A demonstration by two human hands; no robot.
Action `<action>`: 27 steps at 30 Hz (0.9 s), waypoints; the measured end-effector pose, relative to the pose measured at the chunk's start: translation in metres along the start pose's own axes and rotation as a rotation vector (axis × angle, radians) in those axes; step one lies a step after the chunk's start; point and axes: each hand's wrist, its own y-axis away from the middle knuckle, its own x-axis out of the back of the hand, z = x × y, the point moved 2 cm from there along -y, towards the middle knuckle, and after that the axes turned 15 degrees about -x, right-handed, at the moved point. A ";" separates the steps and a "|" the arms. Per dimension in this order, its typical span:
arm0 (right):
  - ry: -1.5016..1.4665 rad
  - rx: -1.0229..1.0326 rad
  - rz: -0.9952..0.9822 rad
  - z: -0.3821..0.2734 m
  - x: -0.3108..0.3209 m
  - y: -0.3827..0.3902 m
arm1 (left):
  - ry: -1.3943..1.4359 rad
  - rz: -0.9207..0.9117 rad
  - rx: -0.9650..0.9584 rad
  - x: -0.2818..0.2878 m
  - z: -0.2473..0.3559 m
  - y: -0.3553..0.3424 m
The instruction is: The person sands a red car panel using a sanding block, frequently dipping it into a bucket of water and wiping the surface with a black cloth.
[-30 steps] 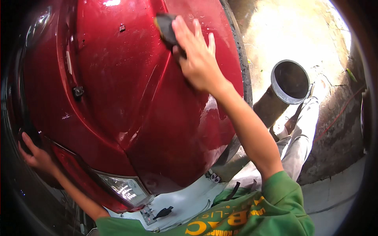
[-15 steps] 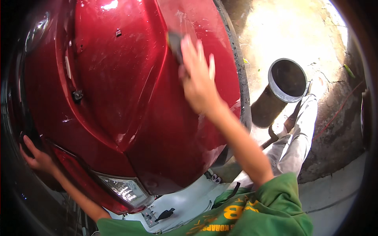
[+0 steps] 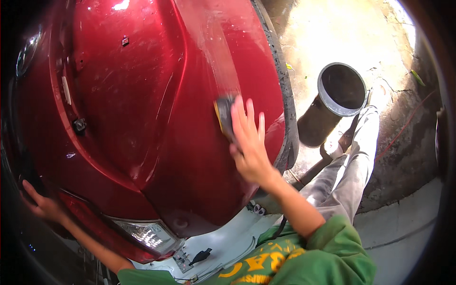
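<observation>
Glaring light (image 3: 337,33) across a cracked, stained concrete floor (image 3: 392,66), dim and shadowy toward the right

A tall, dark bucket (image 3: 316,125) with a grey rim stands on the stained concrete floor (image 3: 324,33), sunlit beyond it. A green leaf (image 3: 417,77) lies to the right, above a thin red cord (image 3: 407,125). Near the lower edge, a black object (image 3: 200,256), its kind unclear, shows against a whitish surface (image 3: 223,236).
</observation>
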 end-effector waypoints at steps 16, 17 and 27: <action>0.112 0.085 0.013 0.006 0.013 -0.039 | 0.365 0.212 0.454 0.000 0.038 -0.016; 0.119 0.112 0.065 0.001 0.020 -0.080 | 0.345 0.213 0.447 -0.001 0.038 -0.018; 0.068 0.101 0.004 0.017 0.012 -0.031 | 0.382 0.223 0.402 0.001 0.030 -0.012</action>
